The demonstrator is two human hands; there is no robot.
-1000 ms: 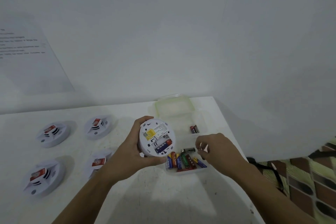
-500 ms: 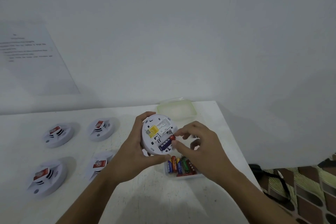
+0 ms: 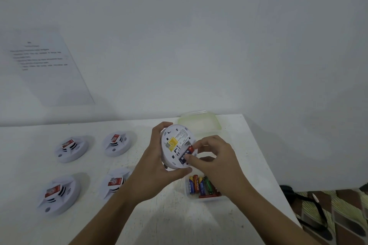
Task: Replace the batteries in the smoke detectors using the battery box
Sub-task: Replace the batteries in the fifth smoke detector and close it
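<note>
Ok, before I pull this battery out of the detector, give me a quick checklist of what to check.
1. Detector held steady in the left hand, back side up: ok.
2. Right hand fingertips on the blue and red battery: ok.
3. Battery loose in its slot: cannot tell.
4. Battery box open, batteries in reach: ok.
5. Lid set aside at the back: ok.
6. Four other detectors out of the way on the table: ok.
</note>
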